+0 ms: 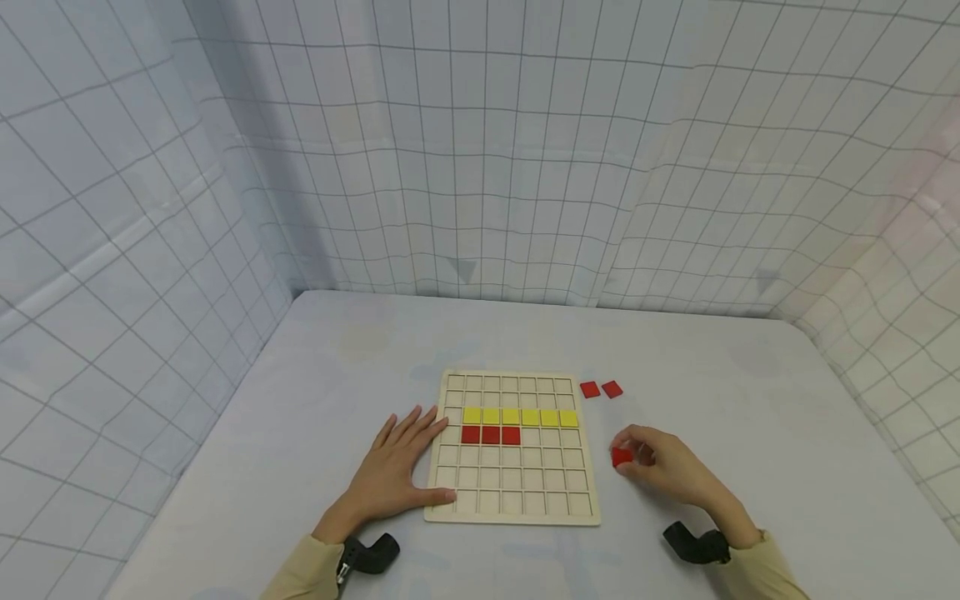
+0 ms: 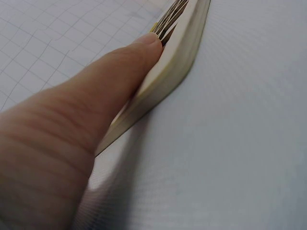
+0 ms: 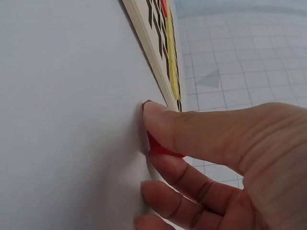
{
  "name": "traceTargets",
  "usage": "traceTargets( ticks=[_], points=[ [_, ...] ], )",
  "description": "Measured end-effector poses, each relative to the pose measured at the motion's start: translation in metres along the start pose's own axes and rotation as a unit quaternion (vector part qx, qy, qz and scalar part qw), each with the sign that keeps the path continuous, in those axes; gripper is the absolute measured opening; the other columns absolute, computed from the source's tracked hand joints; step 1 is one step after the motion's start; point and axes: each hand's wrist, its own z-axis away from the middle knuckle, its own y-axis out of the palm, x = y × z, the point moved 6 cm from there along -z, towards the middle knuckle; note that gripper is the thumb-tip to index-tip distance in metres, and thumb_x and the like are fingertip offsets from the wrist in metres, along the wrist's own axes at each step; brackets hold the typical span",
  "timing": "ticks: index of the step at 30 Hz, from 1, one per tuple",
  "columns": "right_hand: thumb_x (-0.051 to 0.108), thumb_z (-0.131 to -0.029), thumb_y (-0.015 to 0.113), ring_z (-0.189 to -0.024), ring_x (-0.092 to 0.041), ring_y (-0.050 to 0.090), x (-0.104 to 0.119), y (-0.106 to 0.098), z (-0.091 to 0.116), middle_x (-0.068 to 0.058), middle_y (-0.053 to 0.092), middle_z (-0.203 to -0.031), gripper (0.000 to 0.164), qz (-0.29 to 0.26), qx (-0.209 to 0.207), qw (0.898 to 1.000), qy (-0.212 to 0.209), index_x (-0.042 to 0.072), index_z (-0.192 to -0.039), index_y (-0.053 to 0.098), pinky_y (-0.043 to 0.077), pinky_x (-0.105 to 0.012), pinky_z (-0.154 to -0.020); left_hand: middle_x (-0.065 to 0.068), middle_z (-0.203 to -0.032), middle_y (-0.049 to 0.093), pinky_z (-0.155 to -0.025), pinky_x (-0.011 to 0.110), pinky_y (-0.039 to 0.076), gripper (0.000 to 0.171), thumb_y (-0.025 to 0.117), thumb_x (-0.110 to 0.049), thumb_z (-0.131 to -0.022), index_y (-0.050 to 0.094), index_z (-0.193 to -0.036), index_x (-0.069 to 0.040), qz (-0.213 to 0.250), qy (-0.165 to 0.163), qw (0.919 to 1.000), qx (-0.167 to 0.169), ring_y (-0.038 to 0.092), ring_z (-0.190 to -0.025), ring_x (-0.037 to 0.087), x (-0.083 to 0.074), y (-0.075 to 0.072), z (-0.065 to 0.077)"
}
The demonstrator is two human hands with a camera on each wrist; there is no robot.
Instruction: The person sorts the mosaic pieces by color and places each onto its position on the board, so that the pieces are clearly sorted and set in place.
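Note:
A pale wooden grid board (image 1: 512, 521) lies on the table, with a row of yellow tiles (image 1: 511, 417) and, just below it, three red tiles (image 1: 491, 435) at the row's left end. My left hand (image 1: 401, 467) rests on the board's left edge, fingers spread and thumb on the lower left corner; the left wrist view shows the thumb (image 2: 120, 67) lying over the rim. Right of the board, my right hand (image 1: 663, 462) pinches a red square tile (image 3: 163, 147) between thumb and fingers, close over the table.
Two loose red tiles (image 1: 590, 389) lie beside the board's upper right corner. The white table (image 1: 360, 333) is bounded at the back and sides by white curtains (image 1: 510, 167) with a dark grid. Each wrist carries a black strap-on device (image 1: 697, 546).

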Motion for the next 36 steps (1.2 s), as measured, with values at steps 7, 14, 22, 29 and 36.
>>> traceTargets(
  ticks=[7,14,22,29,36],
  points=[
    [0.01,-0.083,0.074,-0.07,-0.01,0.049,0.001,0.002,-0.003,0.009,0.055,-0.081,0.024,0.011,-0.02,1.0,0.014,0.018,-0.104,0.066,0.045,-0.023,-0.059,0.001,-0.155,0.024,-0.114,0.045,0.003,0.104,0.055,-0.081,-0.069,0.033,-0.15,-0.019,-0.005,0.004,1.0,-0.004,0.013,-0.143,0.021,0.001,0.002,0.0],
    [0.008,-0.079,0.077,-0.067,-0.01,0.05,0.007,0.003,-0.008,0.009,0.053,-0.075,0.025,0.01,-0.066,0.998,0.021,0.017,-0.1,0.066,0.045,-0.022,-0.056,0.001,-0.154,0.025,-0.114,0.046,0.003,0.104,0.057,-0.08,-0.068,0.035,-0.149,-0.018,0.005,0.007,0.9999,-0.008,0.013,-0.142,0.022,0.0,0.0,0.0],
    [0.007,-0.077,0.079,-0.063,-0.01,0.052,0.018,0.0,-0.017,0.011,0.057,-0.073,0.024,-0.01,-0.11,0.994,0.005,0.018,-0.094,0.066,0.046,-0.022,-0.053,0.002,-0.155,0.025,-0.114,0.046,0.003,0.104,0.057,-0.08,-0.069,0.035,-0.149,-0.018,0.004,0.004,1.0,-0.003,0.013,-0.143,0.022,-0.001,-0.001,0.0],
    [0.012,-0.076,0.081,-0.064,-0.01,0.057,0.028,0.007,-0.029,0.011,0.064,-0.074,0.022,-0.044,-0.101,0.994,0.026,0.018,-0.086,0.063,0.049,-0.025,-0.056,0.002,-0.154,0.026,-0.114,0.046,0.005,0.103,0.056,-0.081,-0.069,0.035,-0.149,-0.018,-0.001,0.007,0.9999,-0.011,0.014,-0.142,0.022,0.001,0.001,0.0],
    [0.017,-0.074,0.083,-0.061,-0.01,0.051,0.039,0.017,-0.041,0.01,0.055,-0.068,0.026,-0.041,-0.095,0.995,0.009,0.015,-0.08,0.058,0.044,-0.023,-0.052,0.001,-0.154,0.025,-0.114,0.046,0.004,0.103,0.055,-0.081,-0.069,0.035,-0.149,-0.018,-0.002,0.008,0.9999,-0.013,0.014,-0.142,0.022,0.001,0.001,0.0]
  ],
)
